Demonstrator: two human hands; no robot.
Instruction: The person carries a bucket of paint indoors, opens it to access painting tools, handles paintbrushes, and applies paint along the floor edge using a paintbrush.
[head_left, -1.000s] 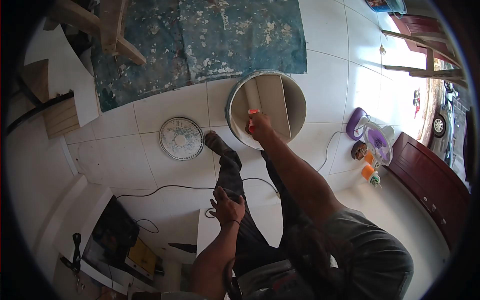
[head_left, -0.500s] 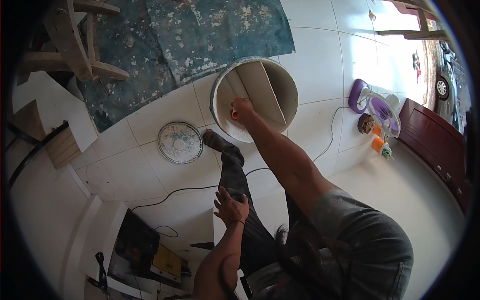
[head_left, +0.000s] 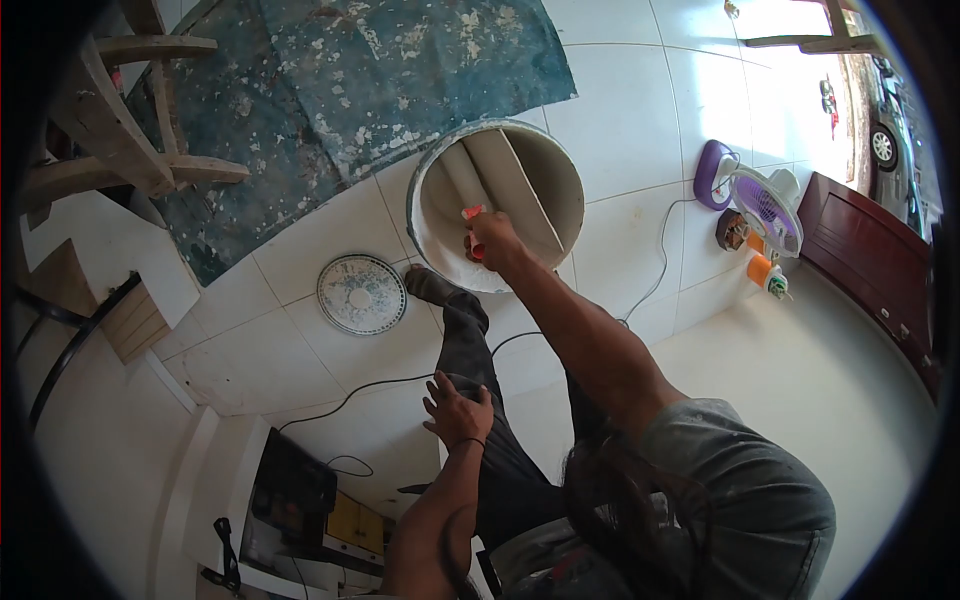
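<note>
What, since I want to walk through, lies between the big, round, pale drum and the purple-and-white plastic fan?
White floor tiles lie between the drum and the fan, with a thin cord across them nearer the fan, as the head view shows.

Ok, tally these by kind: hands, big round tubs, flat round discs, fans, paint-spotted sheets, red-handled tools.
Hands (left hand, right hand): 2
Tub: 1
Disc: 1
Fan: 1
Sheet: 1
Tool: 1
Total: 7

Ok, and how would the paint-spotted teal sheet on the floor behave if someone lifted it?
The paint-spotted teal sheet would likely be floppy, given its long creases. Its pale spots look crusted, so bits might flake off. Being broad, it would probably sag between lifting points.
</note>
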